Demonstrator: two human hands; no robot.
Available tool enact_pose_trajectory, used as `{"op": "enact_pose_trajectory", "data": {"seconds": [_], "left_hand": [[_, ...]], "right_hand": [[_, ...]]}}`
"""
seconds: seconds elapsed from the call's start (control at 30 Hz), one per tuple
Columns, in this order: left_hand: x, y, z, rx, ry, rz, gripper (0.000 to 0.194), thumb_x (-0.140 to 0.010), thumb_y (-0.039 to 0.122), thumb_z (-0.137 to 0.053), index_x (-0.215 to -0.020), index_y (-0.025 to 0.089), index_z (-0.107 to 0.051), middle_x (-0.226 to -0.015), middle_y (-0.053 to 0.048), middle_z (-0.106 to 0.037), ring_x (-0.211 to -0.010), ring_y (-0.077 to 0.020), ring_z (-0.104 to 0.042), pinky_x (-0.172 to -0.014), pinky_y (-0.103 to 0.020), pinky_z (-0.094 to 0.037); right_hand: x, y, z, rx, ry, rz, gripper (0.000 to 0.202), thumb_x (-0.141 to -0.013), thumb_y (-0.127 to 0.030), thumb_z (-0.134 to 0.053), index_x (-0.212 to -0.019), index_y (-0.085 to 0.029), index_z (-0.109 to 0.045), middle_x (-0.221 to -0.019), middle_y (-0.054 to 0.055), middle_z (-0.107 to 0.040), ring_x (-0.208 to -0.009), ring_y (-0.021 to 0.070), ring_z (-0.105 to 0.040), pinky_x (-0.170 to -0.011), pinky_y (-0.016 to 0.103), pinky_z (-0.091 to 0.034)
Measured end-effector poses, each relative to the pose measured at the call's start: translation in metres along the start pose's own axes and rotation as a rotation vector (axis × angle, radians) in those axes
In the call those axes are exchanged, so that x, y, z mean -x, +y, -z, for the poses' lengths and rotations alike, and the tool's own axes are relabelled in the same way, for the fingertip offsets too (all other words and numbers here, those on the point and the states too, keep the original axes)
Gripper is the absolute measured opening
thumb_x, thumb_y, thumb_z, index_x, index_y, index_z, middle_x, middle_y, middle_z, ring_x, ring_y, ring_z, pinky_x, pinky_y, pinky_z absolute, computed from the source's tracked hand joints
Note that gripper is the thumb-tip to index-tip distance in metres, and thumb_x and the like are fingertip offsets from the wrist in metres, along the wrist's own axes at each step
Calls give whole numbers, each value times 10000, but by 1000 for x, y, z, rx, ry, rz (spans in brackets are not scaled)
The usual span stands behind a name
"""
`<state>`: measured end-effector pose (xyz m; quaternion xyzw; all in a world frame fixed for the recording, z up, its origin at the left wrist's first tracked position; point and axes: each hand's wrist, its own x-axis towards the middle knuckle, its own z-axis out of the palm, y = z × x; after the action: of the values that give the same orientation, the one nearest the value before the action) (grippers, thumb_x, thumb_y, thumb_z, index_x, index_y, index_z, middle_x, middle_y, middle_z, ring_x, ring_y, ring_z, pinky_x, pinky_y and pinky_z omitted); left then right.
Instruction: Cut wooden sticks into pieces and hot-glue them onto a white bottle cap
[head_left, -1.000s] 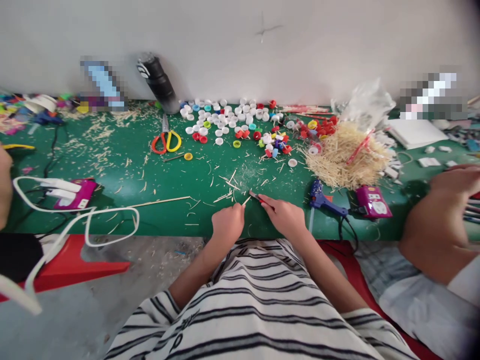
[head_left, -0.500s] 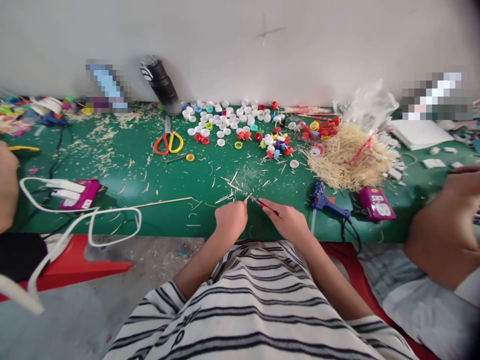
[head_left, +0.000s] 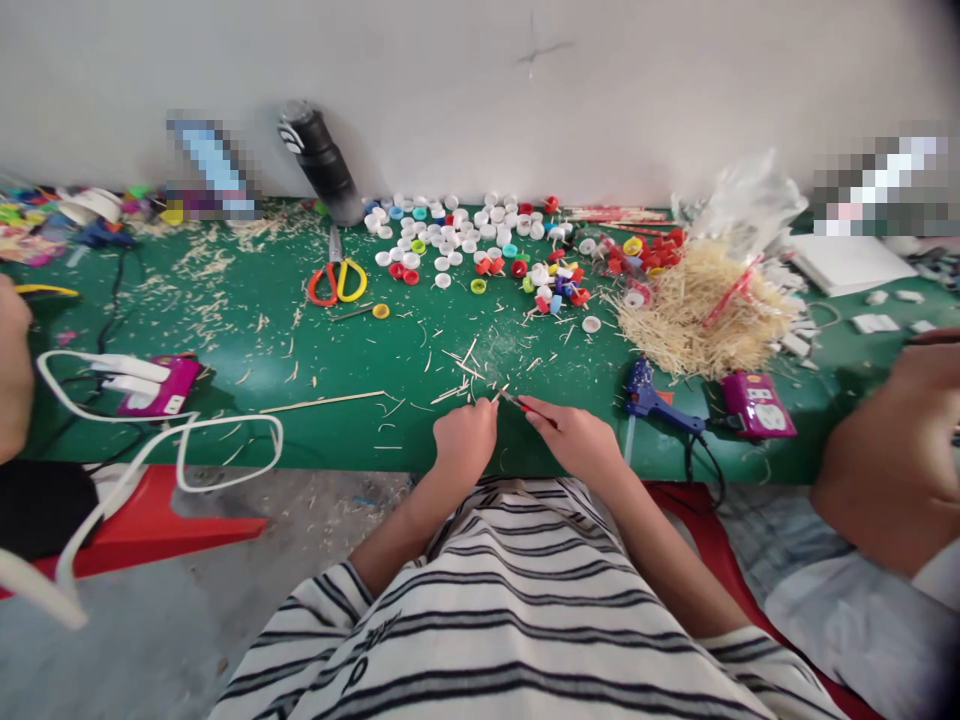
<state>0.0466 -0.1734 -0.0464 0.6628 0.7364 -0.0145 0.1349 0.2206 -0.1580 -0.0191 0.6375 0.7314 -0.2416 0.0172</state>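
Near the front edge of the green table [head_left: 345, 350], my left hand [head_left: 465, 437] is closed on a short thin wooden stick [head_left: 503, 389] that pokes out past its fingertips. My right hand [head_left: 574, 435] grips a small red-handled tool [head_left: 536, 411], whose metal tip points left and is close to the stick. The tool's exact kind is too small to tell. Cut stick pieces [head_left: 466, 366] and shavings lie just beyond both hands.
Scissors [head_left: 337, 275], a black bottle [head_left: 322, 165] and many bottle caps [head_left: 450, 235] are further back. To the right are a stick pile [head_left: 697, 315], a blue glue gun [head_left: 654, 398] and a purple box [head_left: 757, 405]. Other people's arms [head_left: 889, 450] show at both sides.
The view has shifted very slightly. Both hands keep nearly the same pose, and the stick and tool tip remain close together.
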Motion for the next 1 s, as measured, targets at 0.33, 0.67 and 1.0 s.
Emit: {"op": "enact_pose_trajectory", "data": {"seconds": [0.33, 0.67, 1.0], "left_hand": [[1, -7, -7, 25, 36, -23, 476, -1054, 443, -276, -941, 220, -680, -836, -85, -747, -794, -258, -737, -630, -285, -436], [2, -5, -8, 26, 11, -16, 485, -1061, 441, -255, -974, 222, -679, -868, -89, -747, -824, -249, -727, -657, -277, -424], [2, -6, -10, 34, 31, -18, 480, -1058, 446, -265, -953, 224, -677, -852, -86, -744, -809, -239, -723, -645, -272, -414]], "right_hand": [[8, 0, -3, -5, 14, -13, 436, -1028, -550, -374, -1396, -493, -601, -1141, -36, -781, -947, 238, -734, -713, 305, -519], [9, 2, -5, -32, 12, -32, 421, -1027, -542, -381, -1385, -513, -601, -1195, -57, -764, -967, 228, -732, -723, 303, -519], [10, 0, -9, -3, 35, -30, 432, -1030, -545, -370, -1395, -501, -596, -1109, -41, -785, -914, 230, -732, -664, 290, -496]]}}
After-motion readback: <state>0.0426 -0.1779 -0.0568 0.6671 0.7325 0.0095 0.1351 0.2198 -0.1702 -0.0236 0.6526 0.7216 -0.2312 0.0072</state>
